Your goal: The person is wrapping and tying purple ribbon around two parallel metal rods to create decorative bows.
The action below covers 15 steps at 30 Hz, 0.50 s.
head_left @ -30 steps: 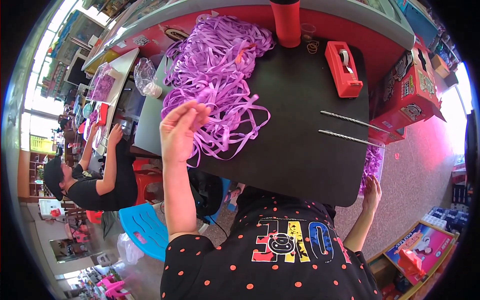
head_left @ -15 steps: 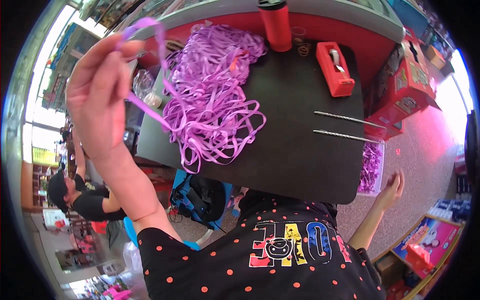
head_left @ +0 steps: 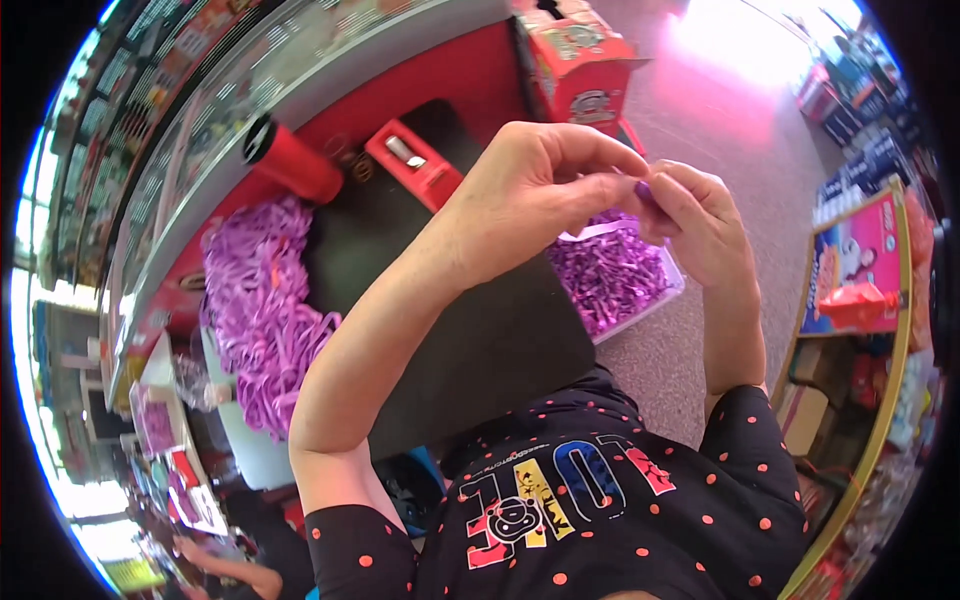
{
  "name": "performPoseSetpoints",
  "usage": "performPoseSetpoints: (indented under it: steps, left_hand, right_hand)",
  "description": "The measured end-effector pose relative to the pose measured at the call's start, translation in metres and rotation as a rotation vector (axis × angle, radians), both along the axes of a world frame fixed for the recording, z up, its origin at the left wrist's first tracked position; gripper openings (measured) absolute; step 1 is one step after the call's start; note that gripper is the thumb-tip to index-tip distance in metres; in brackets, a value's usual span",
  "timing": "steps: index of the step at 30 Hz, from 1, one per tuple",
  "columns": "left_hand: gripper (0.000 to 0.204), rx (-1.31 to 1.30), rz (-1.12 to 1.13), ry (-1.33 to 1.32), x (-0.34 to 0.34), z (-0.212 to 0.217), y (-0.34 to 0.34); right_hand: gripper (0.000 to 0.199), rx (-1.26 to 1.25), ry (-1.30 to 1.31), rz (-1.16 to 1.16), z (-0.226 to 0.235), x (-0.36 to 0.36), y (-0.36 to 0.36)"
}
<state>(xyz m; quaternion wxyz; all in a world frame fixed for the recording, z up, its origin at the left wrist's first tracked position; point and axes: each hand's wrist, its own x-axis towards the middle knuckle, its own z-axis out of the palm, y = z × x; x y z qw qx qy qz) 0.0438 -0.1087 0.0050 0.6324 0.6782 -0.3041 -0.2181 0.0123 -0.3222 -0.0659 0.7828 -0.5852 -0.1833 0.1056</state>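
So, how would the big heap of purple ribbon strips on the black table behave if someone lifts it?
The heap of purple ribbon strips probably flops and trails: strands already hang over the edge of the black table. It looks light, thin and loose, so pieces would likely tangle or slip off.

I count two hands of mine, my left hand (head_left: 535, 190) and my right hand (head_left: 700, 225), pinching one short piece of purple ribbon (head_left: 640, 190) between them. On the black worktop (head_left: 480, 330) there is one loose heap of purple ribbon strips (head_left: 262, 315) at its left edge, one red tape dispenser (head_left: 412, 165) near its far edge, and one red cylinder (head_left: 292, 160) at the far left corner. Just off the worktop's right edge sits one clear tub of purple ribbon pieces (head_left: 612, 275). Beyond the far right corner stands one red cardboard box (head_left: 575, 60). How many strips make up the heap I cannot tell.
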Motion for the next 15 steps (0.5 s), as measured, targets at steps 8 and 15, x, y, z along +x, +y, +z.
performPoseSetpoints:
  steps: [8, 15]
  left_hand:
    - [0.018, 0.180, -0.150, 0.022, 0.065, -0.083, -0.042]
    - [0.020, 0.369, -0.154, -0.308, 0.120, -0.120, -0.057]
  right_hand:
    - [0.018, -0.548, -0.024, -0.385, -0.031, -0.002, -0.038]
    - [0.022, -0.442, 0.101, -0.446, -0.103, 0.040, -0.034]
